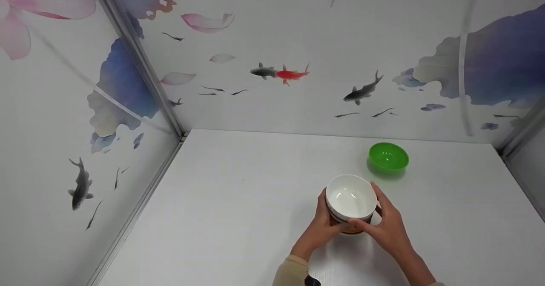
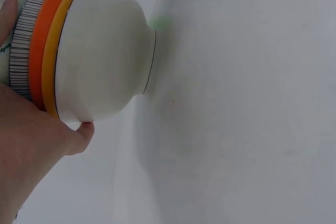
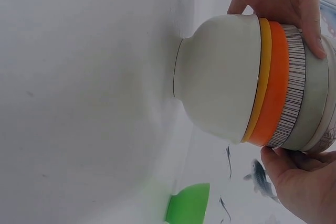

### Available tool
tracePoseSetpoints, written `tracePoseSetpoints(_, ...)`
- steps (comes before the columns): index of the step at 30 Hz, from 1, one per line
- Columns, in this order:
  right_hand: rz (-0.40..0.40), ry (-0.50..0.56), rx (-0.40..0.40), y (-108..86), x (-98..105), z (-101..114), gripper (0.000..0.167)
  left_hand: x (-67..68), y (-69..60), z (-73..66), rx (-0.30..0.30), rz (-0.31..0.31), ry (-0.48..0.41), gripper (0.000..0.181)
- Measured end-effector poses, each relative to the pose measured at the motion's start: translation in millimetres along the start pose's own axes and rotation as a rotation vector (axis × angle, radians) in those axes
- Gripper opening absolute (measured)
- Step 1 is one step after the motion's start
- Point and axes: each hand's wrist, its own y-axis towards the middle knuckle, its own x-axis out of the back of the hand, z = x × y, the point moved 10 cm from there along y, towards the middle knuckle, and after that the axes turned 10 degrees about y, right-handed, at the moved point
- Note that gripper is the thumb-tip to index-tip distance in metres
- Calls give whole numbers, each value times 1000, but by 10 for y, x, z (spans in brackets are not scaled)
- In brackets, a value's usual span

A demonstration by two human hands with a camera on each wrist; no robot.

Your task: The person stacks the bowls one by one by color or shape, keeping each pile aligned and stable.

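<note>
Both hands hold a stack of nested bowls from opposite sides. On top is a bowl with a glossy white inside. The lowest bowl has a plain cream outside and a narrow foot; above it come yellow, orange, black-lined and grey-green bands. My left hand curls round the left side, its fingers spread along the wall. On the right, my right hand grips the wall, its thumb at the near side. The foot is at or just above the table; whether it touches I cannot tell.
A green bowl stands upright on the white table, beyond the stack and to its right. White panels painted with fish and petals rise along the back and the left side.
</note>
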Motion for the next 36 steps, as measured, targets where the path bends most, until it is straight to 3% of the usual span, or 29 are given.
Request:
tracePoseSetpoints(16, 37, 3, 0, 7, 29, -2, 105, 7, -9, 16, 15, -8, 11, 107)
tracePoseSetpoints(26, 15, 32, 35, 40, 108, 26, 103, 24, -1, -7, -32, -8, 71, 106)
tracePoseSetpoints(36, -14, 12, 65, 76, 189, 81, 98, 14, -3, -22, -33, -1, 54, 106)
